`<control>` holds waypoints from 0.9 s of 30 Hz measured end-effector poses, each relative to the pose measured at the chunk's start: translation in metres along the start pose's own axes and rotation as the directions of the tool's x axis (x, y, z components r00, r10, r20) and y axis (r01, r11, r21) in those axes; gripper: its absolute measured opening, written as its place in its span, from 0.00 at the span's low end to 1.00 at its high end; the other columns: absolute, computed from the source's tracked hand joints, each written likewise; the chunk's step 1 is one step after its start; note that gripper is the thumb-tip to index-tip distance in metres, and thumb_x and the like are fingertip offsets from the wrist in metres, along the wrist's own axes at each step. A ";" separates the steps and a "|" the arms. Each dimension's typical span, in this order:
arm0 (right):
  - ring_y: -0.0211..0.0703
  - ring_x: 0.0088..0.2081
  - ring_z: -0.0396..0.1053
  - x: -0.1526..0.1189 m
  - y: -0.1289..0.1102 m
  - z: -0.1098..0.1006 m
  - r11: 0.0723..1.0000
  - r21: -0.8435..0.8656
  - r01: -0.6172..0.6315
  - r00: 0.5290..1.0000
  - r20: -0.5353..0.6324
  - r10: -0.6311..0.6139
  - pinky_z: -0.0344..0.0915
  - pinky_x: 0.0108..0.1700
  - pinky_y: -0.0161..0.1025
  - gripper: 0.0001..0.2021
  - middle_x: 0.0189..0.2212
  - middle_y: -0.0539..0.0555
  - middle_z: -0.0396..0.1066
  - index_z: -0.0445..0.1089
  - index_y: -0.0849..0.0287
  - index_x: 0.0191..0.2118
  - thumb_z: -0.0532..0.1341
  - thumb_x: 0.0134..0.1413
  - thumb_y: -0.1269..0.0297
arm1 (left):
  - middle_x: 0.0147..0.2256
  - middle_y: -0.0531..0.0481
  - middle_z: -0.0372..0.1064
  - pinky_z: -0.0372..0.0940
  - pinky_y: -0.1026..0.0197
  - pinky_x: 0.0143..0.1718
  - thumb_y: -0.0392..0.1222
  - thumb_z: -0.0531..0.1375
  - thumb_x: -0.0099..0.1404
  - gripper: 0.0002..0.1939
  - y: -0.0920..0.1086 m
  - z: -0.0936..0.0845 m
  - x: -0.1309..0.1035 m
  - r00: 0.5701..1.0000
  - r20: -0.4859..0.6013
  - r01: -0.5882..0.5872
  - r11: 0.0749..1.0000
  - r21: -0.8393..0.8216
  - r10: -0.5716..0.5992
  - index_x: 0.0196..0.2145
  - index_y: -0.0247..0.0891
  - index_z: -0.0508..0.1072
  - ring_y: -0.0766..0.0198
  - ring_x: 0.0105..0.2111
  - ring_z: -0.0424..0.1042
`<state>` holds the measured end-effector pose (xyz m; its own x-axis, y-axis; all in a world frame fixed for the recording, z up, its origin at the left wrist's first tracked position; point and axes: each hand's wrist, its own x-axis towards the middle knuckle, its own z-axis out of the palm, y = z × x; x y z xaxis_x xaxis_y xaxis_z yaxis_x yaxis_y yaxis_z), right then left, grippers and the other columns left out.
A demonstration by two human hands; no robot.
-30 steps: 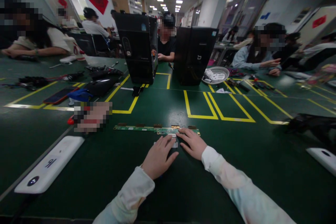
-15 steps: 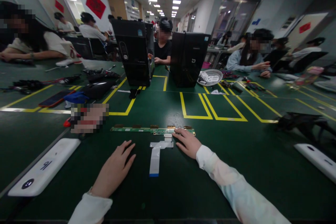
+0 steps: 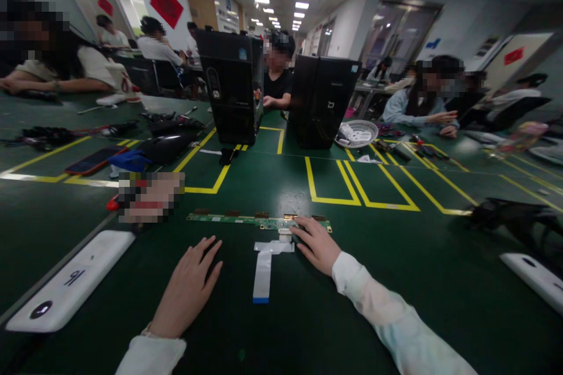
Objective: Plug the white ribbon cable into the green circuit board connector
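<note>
A long, thin green circuit board (image 3: 237, 220) lies crosswise on the dark green table. From its connector a white ribbon cable (image 3: 263, 275) with a blue end runs toward me, folded near the top. My right hand (image 3: 317, 243) rests with fingers apart over the board's right part, its fingertips at the board and hiding some of it. To the left of the cable, my left hand (image 3: 189, 287) lies flat on the table, fingers spread, holding nothing.
Two black computer towers (image 3: 231, 94) stand across the table, a person behind them. A white basket (image 3: 357, 133) sits right of them. White devices (image 3: 70, 281) lie at both sides. Yellow tape (image 3: 334, 202) marks rectangles on the tabletop. Cables and a phone (image 3: 92, 159) lie at left.
The view has turned slightly left, so most things appear a little further right. My left hand has drawn slightly away from the ribbon cable. My right hand stays at the board.
</note>
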<state>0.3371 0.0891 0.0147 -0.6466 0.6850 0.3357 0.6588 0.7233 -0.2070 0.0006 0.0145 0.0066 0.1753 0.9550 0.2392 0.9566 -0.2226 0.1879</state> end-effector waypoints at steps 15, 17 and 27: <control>0.55 0.64 0.48 0.004 -0.018 -0.006 1.000 -0.010 -0.028 0.981 0.191 0.029 0.50 0.62 0.60 0.24 0.64 0.58 0.53 0.60 0.51 0.61 0.54 0.61 0.55 | 0.61 0.41 0.58 0.53 0.41 0.60 0.52 0.48 0.68 0.26 0.001 -0.001 -0.001 1.000 -0.010 0.017 1.000 -0.015 -0.017 0.60 0.38 0.62 0.49 0.61 0.57; 0.56 0.64 0.49 -0.002 -0.018 -0.007 0.999 -0.022 -0.028 0.982 0.185 0.032 0.50 0.62 0.60 0.24 0.64 0.58 0.53 0.60 0.51 0.61 0.55 0.60 0.55 | 0.60 0.41 0.59 0.53 0.41 0.60 0.52 0.48 0.68 0.26 0.001 -0.001 0.000 1.000 -0.010 0.018 1.000 -0.025 -0.018 0.59 0.39 0.62 0.49 0.61 0.57; 0.54 0.63 0.53 -0.130 0.011 -0.040 0.974 -0.180 -0.134 0.982 0.107 0.155 0.58 0.58 0.60 0.24 0.63 0.55 0.54 0.54 0.44 0.64 0.52 0.62 0.58 | 0.61 0.40 0.57 0.53 0.42 0.60 0.52 0.47 0.68 0.27 -0.002 0.000 -0.001 1.000 0.024 0.015 1.000 -0.021 -0.014 0.60 0.38 0.61 0.50 0.61 0.57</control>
<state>0.4445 0.0044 0.0057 -0.5740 0.7943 0.1989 0.7980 0.5971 -0.0813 -0.0021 0.0139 0.0061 0.1674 0.9625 0.2133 0.9539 -0.2128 0.2118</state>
